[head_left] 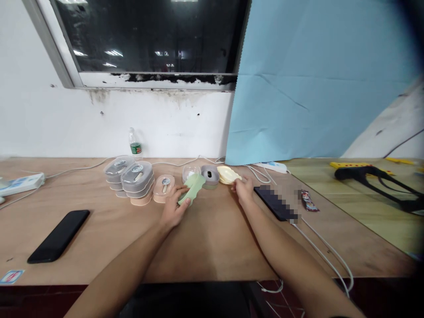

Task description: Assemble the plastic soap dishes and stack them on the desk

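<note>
My left hand (pixel 174 207) is closed around a pale green plastic piece with a wavy edge (pixel 192 187), held tilted above the table. My right hand (pixel 244 189) has its fingers at the right end of several cream scalloped dishes (pixel 227 174), which look nested, and pinches the edge there. Between the hands sits a grey-purple container (pixel 210 176) with a small dark mark inside. A clear container (pixel 191 172) stands behind the green piece, partly hidden by it. Just left of my left hand is a peach box with a clear lid (pixel 163 187).
Stacked clear-lidded boxes (pixel 137 179) stand left, before a plastic bottle (pixel 134 143). A black phone (pixel 58 236) lies front left, and another dark phone (pixel 273 203) with a white cable (pixel 321 249) lies right. Nearby are a snack wrapper (pixel 309 201) and power strips (pixel 24 184).
</note>
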Demonstrator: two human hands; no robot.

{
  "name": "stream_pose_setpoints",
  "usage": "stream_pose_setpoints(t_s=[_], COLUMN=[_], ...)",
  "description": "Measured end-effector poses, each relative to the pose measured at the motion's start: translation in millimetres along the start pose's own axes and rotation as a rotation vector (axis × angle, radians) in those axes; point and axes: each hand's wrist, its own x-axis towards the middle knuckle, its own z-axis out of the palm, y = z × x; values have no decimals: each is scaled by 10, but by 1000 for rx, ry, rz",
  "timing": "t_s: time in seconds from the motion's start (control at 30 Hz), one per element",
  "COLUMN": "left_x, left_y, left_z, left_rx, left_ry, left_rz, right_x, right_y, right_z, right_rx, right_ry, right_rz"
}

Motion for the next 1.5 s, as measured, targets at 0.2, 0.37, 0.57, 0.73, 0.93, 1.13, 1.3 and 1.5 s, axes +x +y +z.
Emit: stream_pose_setpoints(t_s=[0.2, 0.37, 0.57, 0.73, 0.93, 1.13, 1.3, 1.5], left_x=[-4, -11, -17, -13, -40, -50, 35, 92], left_y=[-15, -9, -16, -30, -9, 12, 5, -153], left_z=[7, 8, -2, 30, 151, 168, -9, -182], left_rx=[15, 18, 8, -4, -316, -257, 151, 605], left_ry=[-15, -22, 4, 51, 64, -26, -1, 53], left_rz=[8, 16, 12, 32, 52, 116, 104, -41], right_x=[-86, -131, -228, -575, -1197, -1306, -971, -481], right_y=[-29, -41, -80, -160, -287, -227, -232, -231], right_z=[45, 59, 61, 123, 313, 420, 359, 261], right_rx=[-68, -122, -251, -376, -365, -386, -409, -474], right_ry=[-228, -365, -374, -431, -820, -813, -432, -183], right_rz=[-108, -184, -451, -723, -1192, -1379, -1185, -1056])
